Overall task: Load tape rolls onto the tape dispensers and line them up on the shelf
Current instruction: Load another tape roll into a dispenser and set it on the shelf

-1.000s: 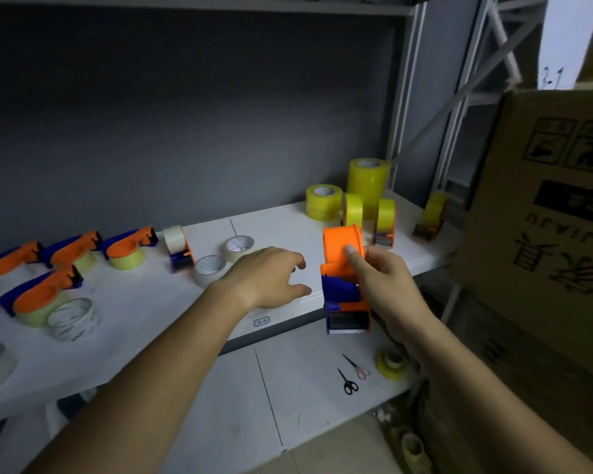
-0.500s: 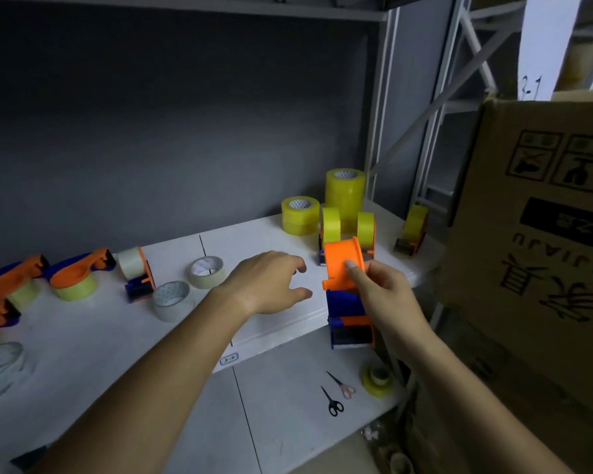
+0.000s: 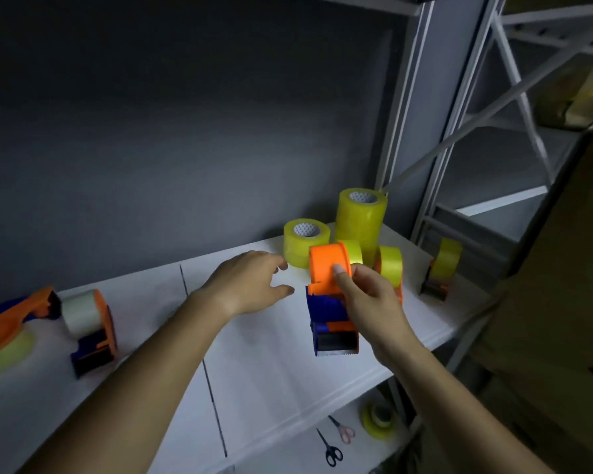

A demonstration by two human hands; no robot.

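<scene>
The right hand grips the orange tape dispenser over the shelf; the left hand hovers beside it, fingers relaxed, holding nothing.

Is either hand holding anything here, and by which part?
The right hand grips the orange-and-blue tape dispenser by its orange upper housing. The left hand hovers open, holding nothing.
</scene>
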